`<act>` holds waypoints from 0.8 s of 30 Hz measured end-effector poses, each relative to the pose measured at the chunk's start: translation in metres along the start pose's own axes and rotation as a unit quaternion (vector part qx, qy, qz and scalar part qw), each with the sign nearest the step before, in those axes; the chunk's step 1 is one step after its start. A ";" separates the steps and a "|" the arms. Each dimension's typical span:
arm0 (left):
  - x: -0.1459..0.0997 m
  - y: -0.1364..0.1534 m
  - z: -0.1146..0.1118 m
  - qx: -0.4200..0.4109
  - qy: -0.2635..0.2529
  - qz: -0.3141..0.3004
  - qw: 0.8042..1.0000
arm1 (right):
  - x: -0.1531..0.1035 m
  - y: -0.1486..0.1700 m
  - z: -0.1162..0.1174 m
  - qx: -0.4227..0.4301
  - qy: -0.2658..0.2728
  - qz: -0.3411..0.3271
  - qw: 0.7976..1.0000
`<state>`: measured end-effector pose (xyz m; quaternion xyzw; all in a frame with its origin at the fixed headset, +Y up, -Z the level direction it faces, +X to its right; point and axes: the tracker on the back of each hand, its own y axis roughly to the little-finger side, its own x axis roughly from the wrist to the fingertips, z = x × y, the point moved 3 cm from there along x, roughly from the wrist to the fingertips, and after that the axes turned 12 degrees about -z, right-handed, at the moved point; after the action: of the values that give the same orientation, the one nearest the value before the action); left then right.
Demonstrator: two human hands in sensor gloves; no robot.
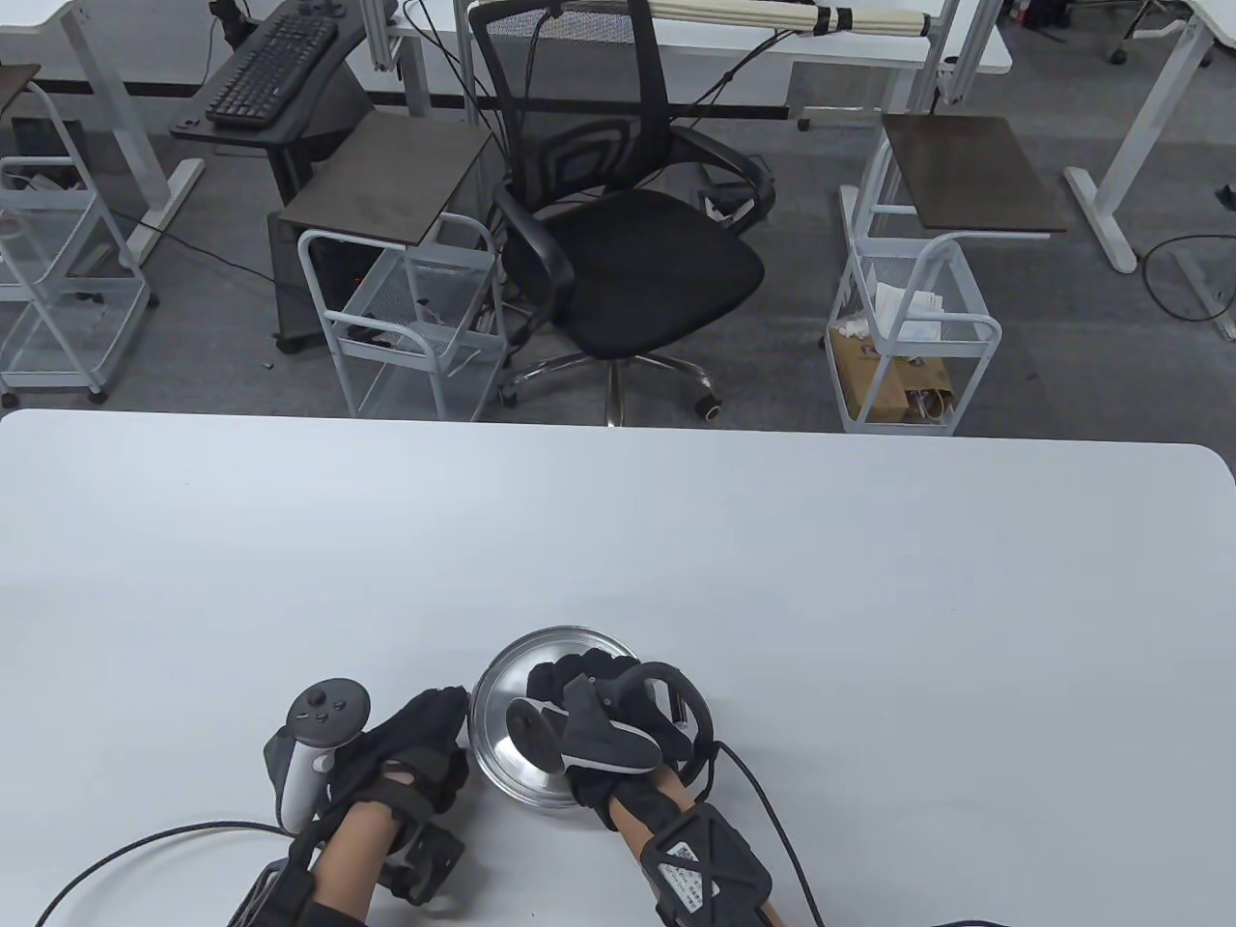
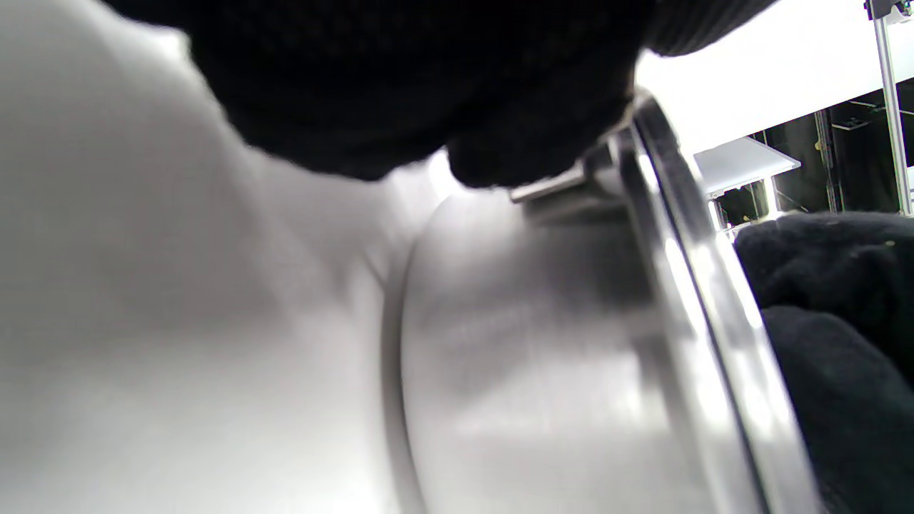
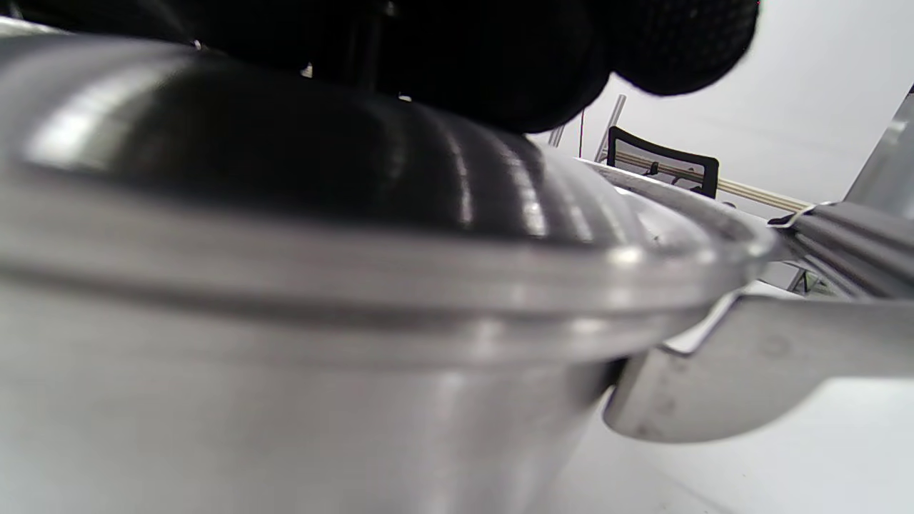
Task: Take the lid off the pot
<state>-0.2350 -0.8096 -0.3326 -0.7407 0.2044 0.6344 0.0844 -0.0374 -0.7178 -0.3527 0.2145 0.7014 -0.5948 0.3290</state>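
The shiny pot [image 1: 502,772] sits on the white table [image 1: 869,599], lid [image 1: 521,676] on. The right hand [image 1: 589,715] rests on top of the lid — I cannot tell if it grips. The left hand [image 1: 425,744] touches the pot's left side — its fingers [image 2: 528,143] press a small metal handle [image 2: 550,189].

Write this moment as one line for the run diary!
lid: on pot | right hand: on lid | left hand: at pot's side handle | step: lifting not begun

Even, bright overhead light fills the room; shadows on the desk [image 1: 676,541] are faint. The lid [image 1: 526,676] carries soft glare. Both wrist views are blurred and out of focus at close range; the table view bows at its edges.
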 end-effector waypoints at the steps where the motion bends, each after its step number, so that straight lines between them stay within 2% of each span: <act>1: 0.000 0.000 0.000 0.000 0.000 0.000 1.000 | 0.000 0.000 0.000 0.000 -0.001 -0.001 1.000; 7: 0.000 0.000 0.000 -0.001 0.000 0.001 1.000 | -0.006 0.005 -0.007 -0.002 0.021 0.003 1.000; 12: 0.000 0.000 0.000 0.000 0.000 0.001 1.000 | -0.020 0.021 -0.021 0.002 0.052 0.016 0.998; 24: 0.000 0.001 0.000 -0.001 -0.001 0.004 1.000 | -0.080 0.077 -0.051 0.039 0.124 0.073 0.989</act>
<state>-0.2355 -0.8100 -0.3326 -0.7391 0.2062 0.6361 0.0811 0.0610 -0.6450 -0.3449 0.3502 0.6958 -0.5644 0.2734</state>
